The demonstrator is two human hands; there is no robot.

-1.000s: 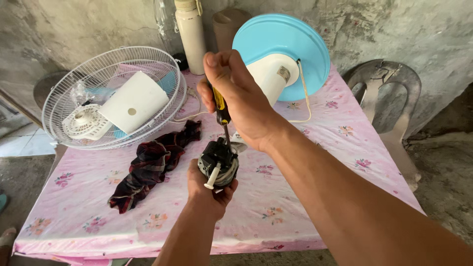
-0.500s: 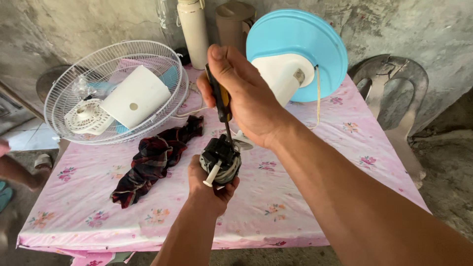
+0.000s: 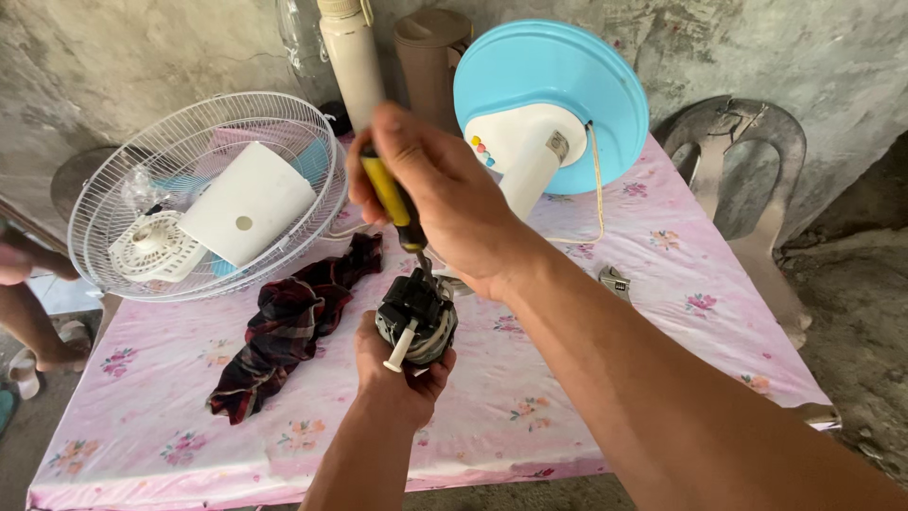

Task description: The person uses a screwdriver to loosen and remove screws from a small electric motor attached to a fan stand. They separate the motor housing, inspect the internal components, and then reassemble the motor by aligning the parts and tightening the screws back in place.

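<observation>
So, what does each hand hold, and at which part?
Left hand cups the fan motor from below; right hand grips the screwdriver by its yellow handle.

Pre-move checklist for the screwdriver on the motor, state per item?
1. Left hand cups the small fan motor from below, held above the table: ok.
2. Right hand wrapped around the yellow-handled screwdriver: ok.
3. Screwdriver tip seated in a screw on the motor: cannot tell, the tip is hidden against the motor top.
4. Shaft in line with the motor top: not ok, it leans.
5. Dark plaid cloth lies left of the motor, apart from both hands: ok.
6. Cord of the blue fan base hangs behind the right hand, apart from the tool: ok.
</observation>
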